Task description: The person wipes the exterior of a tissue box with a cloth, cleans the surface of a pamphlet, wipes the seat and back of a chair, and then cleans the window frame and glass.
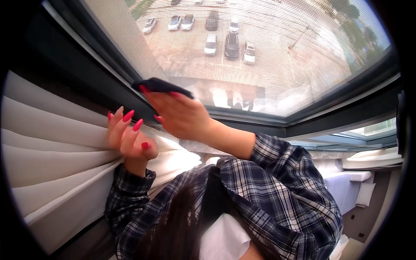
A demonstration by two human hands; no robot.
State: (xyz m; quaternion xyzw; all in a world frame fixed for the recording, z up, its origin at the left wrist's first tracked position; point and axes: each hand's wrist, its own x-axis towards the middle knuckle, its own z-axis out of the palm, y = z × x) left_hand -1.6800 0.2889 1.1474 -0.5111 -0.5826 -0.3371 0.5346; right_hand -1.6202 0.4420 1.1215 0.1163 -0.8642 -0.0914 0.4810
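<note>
My right hand [182,113] is raised over the lower left corner of the window, with a dark cloth [165,87] under its fingers. The cloth lies at the black window frame [107,70] and the edge of the mesh screen [182,61]; slight blur hides whether it touches both. My left hand [131,135] is palm up beside the cream curtain [58,139], its fingers loosely bent and apart. Nothing shows in its palm. The back of this hand appears to lie against the gathered curtain folds, though the contact is hidden.
Parked cars [211,44] show through the mesh, far below outside. A stone-like sill [208,149] runs under the frame. Behind on the right are another window [367,130], a bed [341,188] and a white pillow [366,194].
</note>
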